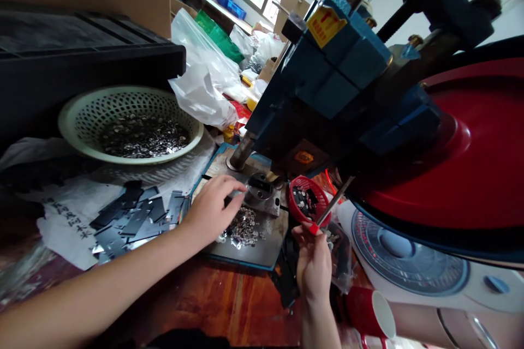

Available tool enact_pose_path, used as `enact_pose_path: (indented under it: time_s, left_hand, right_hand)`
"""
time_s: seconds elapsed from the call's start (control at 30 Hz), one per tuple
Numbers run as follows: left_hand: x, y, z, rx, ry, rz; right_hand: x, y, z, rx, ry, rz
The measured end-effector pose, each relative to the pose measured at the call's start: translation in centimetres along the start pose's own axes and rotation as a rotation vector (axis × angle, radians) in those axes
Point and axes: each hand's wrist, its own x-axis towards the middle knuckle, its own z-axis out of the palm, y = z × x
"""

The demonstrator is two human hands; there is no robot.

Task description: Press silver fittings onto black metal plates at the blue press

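My left hand (213, 207) reaches to the die block (262, 192) under the blue press (327, 82), fingertips pinching what looks like a small metal piece at the die's left edge. A heap of small shiny metal parts (244, 229) lies on the steel plate (262, 253) just below that hand. My right hand (313, 262) grips the red handle of a thin tool (332, 205) that points up toward the press. A small red basket (307, 200) with dark parts sits between the die and the tool.
A pale perforated basket (82, 114) full of small metal parts stands at back left. Dark metal strips (135, 215) lie on white paper. Plastic bags (204, 82) pile behind. A red flywheel (470, 152), a white fan (409, 264) and a red cup (370, 313) fill the right side.
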Motion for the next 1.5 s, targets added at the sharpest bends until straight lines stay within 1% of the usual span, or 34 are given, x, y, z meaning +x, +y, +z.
enact_pose_path:
  time_s: [0.07,0.2,0.3,0.37,0.47,0.6,0.77,1.17,1.33,1.5]
  left_hand:
    - [-1.8,0.8,-0.1,-0.033,-0.048,0.051]
    - [-4.9,1.9,0.0,-0.097,-0.224,0.157]
    - [-6.1,1.7,0.8,-0.082,-0.302,0.259]
    - [-6.4,1.3,1.3,-0.047,-0.326,0.330]
    - [-6.5,0.7,1.8,-0.027,-0.330,0.381]
    - [-6.6,0.3,1.7,-0.056,-0.338,0.388]
    - [-6.8,-0.2,1.7,-0.061,-0.341,0.390]
    - [-6.9,-0.2,1.8,-0.054,-0.341,0.399]
    - [-6.8,-0.2,1.8,-0.057,-0.349,0.410]
    - [-6.8,-0.2,1.8,-0.058,-0.337,0.414]
  right_hand:
    - [0.2,0.1,0.1,-0.017,-0.007,0.014]
    - [0.4,0.7,0.0,-0.017,0.004,0.009]
    - [0.5,1.2,-0.3,-0.050,0.004,-0.001]
    - [0.6,1.5,-0.6,-0.082,-0.006,-0.004]
    - [0.8,1.9,-1.0,-0.103,-0.023,-0.005]
    - [0.9,2.2,-1.1,-0.105,-0.019,-0.007]
    - [0.9,2.0,-0.6,-0.085,0.013,-0.015]
    - [0.9,2.2,-0.5,-0.044,0.005,-0.025]
    - [1.0,2.7,0.1,-0.143,0.058,-0.027]
    - [0.4,3.0,0.5,-0.115,0.087,0.029]
